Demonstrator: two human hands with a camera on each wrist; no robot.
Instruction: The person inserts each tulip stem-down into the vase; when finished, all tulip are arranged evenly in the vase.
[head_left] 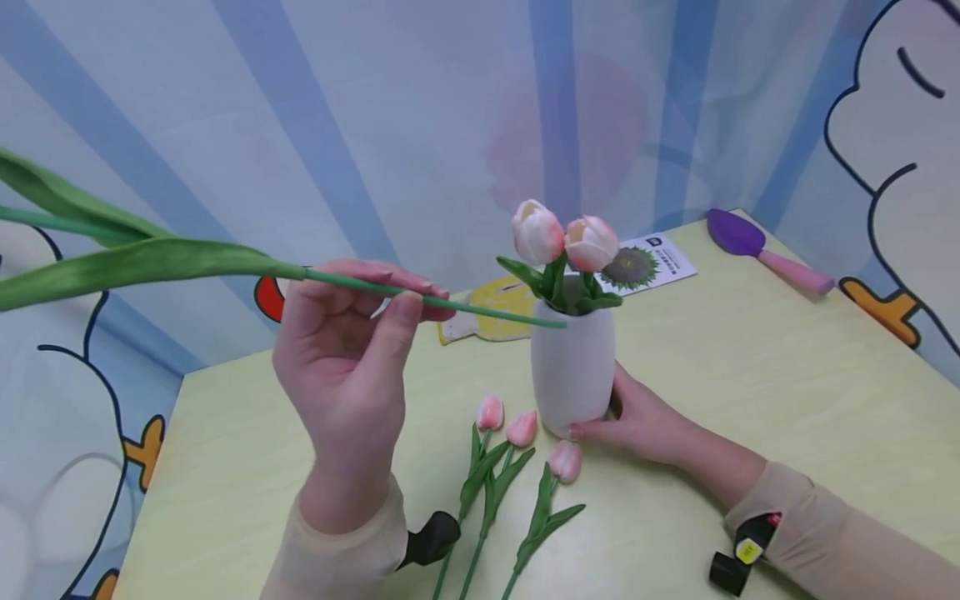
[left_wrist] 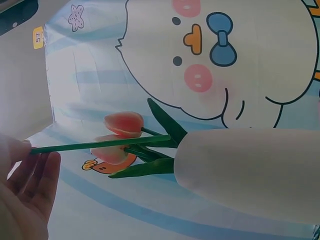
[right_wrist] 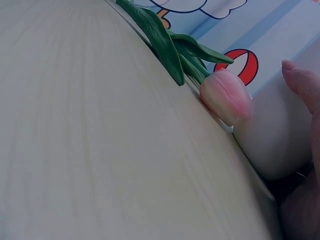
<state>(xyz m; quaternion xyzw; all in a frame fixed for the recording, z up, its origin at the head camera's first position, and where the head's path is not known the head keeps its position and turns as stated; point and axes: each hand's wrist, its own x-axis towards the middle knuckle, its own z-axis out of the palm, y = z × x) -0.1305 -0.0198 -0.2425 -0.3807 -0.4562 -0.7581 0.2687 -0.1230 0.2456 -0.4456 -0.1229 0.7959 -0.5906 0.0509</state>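
Observation:
My left hand [head_left: 345,367] pinches the green stem [head_left: 360,285] of a tulip between thumb and fingers. Its long leaves [head_left: 150,265] stretch off to the left, and the bloom is out of view. The stem's bare end overlaps the white vase [head_left: 573,375] just below the rim in the head view. In the left wrist view, that stem [left_wrist: 100,145] crosses in front of two pink tulips [left_wrist: 124,124] standing in the vase. My right hand [head_left: 648,421] grips the vase low down, with the thumb at the front of its base; some fingers are hidden behind.
Three pink-and-white tulips [head_left: 521,429] lie on the pale table [head_left: 750,375] in front of the vase. Behind it are a yellow flat piece [head_left: 498,308] and a card with a flower picture [head_left: 660,260]. A purple-and-pink toy trowel [head_left: 750,242] lies at the back right.

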